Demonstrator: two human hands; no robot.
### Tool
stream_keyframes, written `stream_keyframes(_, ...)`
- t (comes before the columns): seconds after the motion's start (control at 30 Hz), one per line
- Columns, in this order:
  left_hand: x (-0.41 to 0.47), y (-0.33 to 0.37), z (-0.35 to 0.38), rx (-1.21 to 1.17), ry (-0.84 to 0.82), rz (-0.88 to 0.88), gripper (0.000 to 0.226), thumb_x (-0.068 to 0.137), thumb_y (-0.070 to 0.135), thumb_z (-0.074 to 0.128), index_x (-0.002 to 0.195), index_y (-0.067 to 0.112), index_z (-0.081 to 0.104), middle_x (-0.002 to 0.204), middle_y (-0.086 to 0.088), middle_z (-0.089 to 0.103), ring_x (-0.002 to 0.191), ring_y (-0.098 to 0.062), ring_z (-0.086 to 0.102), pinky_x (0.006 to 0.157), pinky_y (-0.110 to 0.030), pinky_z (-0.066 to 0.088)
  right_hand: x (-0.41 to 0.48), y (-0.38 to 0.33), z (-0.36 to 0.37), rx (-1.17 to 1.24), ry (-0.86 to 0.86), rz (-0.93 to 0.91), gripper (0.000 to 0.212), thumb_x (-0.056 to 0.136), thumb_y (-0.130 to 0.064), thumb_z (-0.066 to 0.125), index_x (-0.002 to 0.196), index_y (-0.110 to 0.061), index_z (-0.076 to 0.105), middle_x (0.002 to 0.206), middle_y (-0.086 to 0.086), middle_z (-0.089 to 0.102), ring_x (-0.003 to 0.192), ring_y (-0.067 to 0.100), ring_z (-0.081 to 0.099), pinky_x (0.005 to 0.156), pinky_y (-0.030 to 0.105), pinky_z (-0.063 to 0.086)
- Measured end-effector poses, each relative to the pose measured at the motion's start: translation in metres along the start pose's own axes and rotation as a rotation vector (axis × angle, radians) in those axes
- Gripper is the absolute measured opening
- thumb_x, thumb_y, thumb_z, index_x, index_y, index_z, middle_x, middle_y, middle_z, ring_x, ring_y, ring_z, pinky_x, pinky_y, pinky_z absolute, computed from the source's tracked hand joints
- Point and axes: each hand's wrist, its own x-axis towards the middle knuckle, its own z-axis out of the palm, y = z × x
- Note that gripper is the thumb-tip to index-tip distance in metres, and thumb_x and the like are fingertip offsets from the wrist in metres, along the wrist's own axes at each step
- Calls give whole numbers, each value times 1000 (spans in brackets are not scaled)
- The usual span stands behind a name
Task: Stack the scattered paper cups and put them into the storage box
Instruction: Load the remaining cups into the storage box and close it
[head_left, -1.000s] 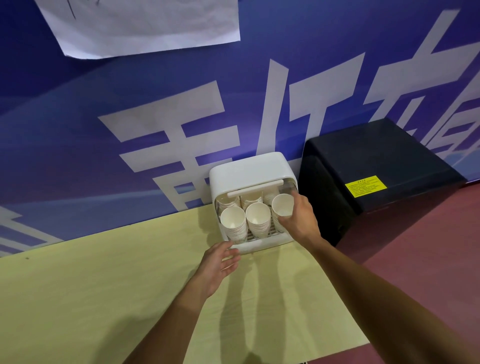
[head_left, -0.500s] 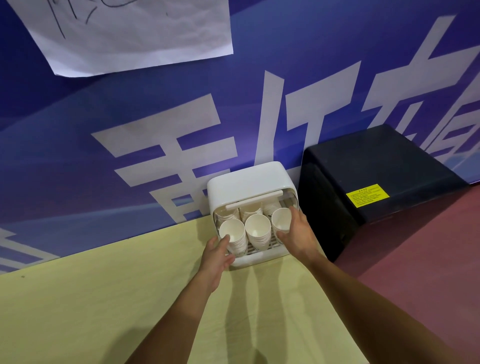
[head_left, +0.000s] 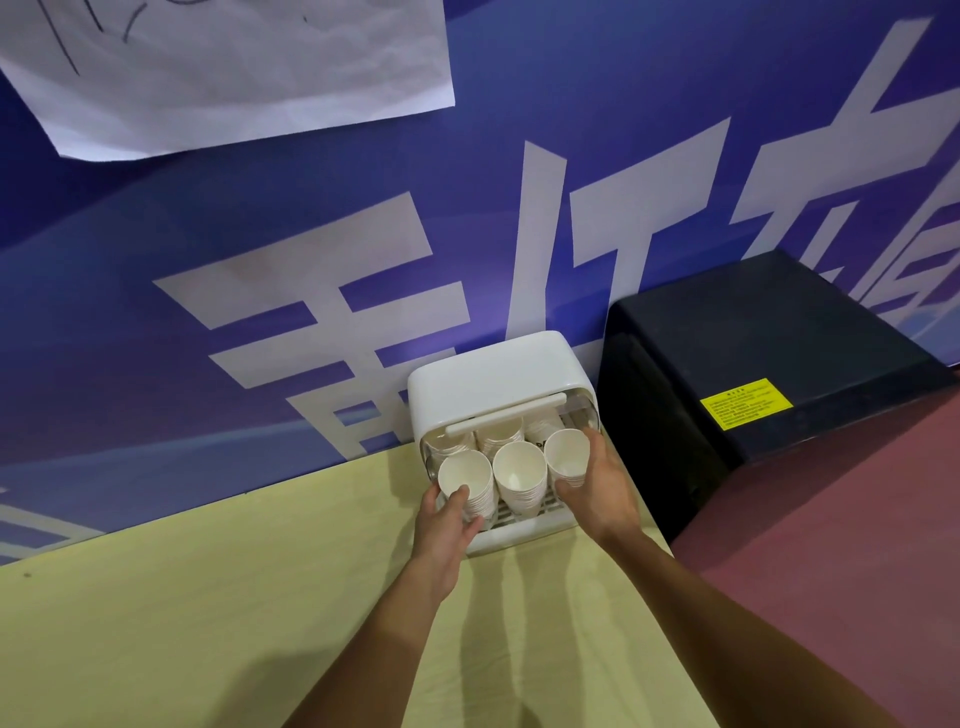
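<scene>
A white storage box (head_left: 493, 374) stands at the back of the pale yellow table (head_left: 208, 597), against the blue wall, its front open. Several stacks of white paper cups fill it, mouths facing me. My left hand (head_left: 449, 525) grips the left cup stack (head_left: 467, 480) from below, thumb on its rim. The right cup stack (head_left: 566, 457) is held by my right hand (head_left: 597, 488), fingers curled round its side. The middle cup stack (head_left: 519, 478) lies untouched between them. More stacks sit behind, partly hidden under the lid handle.
A black box-shaped appliance (head_left: 753, 364) with a yellow label (head_left: 745, 404) stands directly right of the storage box. A white paper sheet (head_left: 223, 67) hangs on the wall above. Reddish floor (head_left: 857, 545) lies past the table's right edge.
My left hand has moved up from the table in front of the box onto the left cup stack. My right hand stays on the right stack. The camera has tilted slightly.
</scene>
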Motion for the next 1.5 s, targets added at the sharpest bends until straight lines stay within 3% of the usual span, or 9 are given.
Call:
stream_keyframes(0.43, 8, 1, -6, 64, -118, -23, 54, 96, 14, 62, 145, 23, 42, 142, -4, 52, 117, -16, 58, 98, -36, 52, 5, -3, -9, 11, -14, 14, 88, 85, -40, 77, 153, -32, 21, 147, 6, 46, 125, 31, 56, 98, 52, 53)
stream_keyframes(0.63, 4, 2, -11, 135, -129, -14, 64, 88, 10, 71, 144, 24, 42, 124, 3, 62, 105, -14, 66, 74, -20, 57, -5, -5, -11, 35, -5, 13, 90, 84, -44, 76, 154, -31, 21, 147, 7, 45, 126, 31, 55, 99, 51, 52)
stream_keyframes(0.73, 2, 4, -12, 277, -107, 40, 66, 86, 12, 74, 143, 24, 43, 131, -5, 60, 114, -19, 62, 82, -27, 56, -14, -5, -9, 19, 61, -2, 92, 81, -46, 78, 154, -27, 25, 150, 8, 39, 136, 31, 42, 106, 53, 45)
stream_keyframes(0.87, 6, 0, -13, 467, -87, 148, 72, 83, 14, 77, 144, 27, 42, 133, 1, 58, 124, -18, 55, 106, -46, 47, -25, -2, 6, -35, 23, -25, 96, 78, -46, 81, 152, -16, 29, 158, 14, 26, 146, 32, 25, 114, 53, 36)
stream_keyframes(1.17, 15, -4, -11, 512, -47, 163, 81, 79, 22, 81, 146, 31, 37, 135, 1, 56, 126, -21, 53, 105, -48, 46, -26, 1, 12, -22, 16, -19, 92, 79, -48, 79, 150, -19, 29, 158, 16, 22, 145, 35, 25, 113, 52, 37)
stream_keyframes(1.27, 14, -5, -13, 526, -54, 172, 79, 79, 24, 81, 144, 27, 38, 134, 3, 57, 124, -18, 54, 106, -46, 47, -31, -1, 4, 23, 139, -82, 80, 81, -53, 70, 145, -16, 39, 154, 12, 30, 141, 31, 29, 109, 54, 41)
stream_keyframes(1.37, 10, -1, -15, 580, -35, 198, 73, 78, 25, 82, 139, 26, 42, 126, 7, 57, 111, -11, 55, 96, -31, 47, -25, -13, -6, 23, 293, -175, 67, 85, -52, 64, 141, -20, 45, 151, 5, 37, 139, 24, 34, 108, 50, 44)
stream_keyframes(1.43, 8, 3, -19, 628, -27, 206, 73, 77, 25, 82, 138, 26, 42, 126, 5, 54, 109, -12, 54, 91, -29, 45, -14, -26, -13, -22, 301, -268, 63, 88, -50, 61, 143, -25, 44, 154, -1, 35, 142, 19, 32, 114, 43, 37)
stream_keyframes(1.5, 6, 7, -23, 663, -25, 189, 78, 77, 26, 82, 143, 22, 39, 136, -1, 50, 120, -18, 53, 101, -36, 46, -4, -38, -19, -114, 255, -372, 61, 93, -48, 55, 149, -27, 39, 160, -4, 29, 148, 17, 25, 117, 39, 27)
